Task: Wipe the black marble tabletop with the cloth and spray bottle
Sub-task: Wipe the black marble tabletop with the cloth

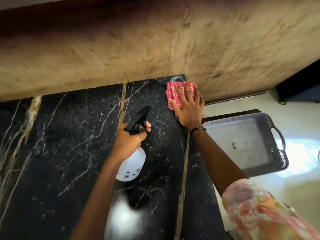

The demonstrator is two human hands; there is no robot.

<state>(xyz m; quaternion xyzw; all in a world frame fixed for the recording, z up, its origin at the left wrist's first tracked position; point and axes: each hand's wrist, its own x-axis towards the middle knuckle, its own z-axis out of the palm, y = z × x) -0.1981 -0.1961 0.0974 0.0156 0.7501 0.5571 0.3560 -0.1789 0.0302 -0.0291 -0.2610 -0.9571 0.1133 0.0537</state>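
The black marble tabletop (69,144) with white veins fills the lower left of the head view. My left hand (129,142) grips the neck of a white spray bottle (131,166) with a black trigger head, held above the middle of the slab. My right hand (189,108) lies flat with fingers spread on a folded red checked cloth (172,91), pressed on the tabletop's far right corner against the wall.
A tan textured wall (155,49) rises along the tabletop's far edge. Off the right edge, lower down, a grey perforated tray with handles (277,158) stands on the pale floor (285,193). A dark object (301,90) sits at far right.
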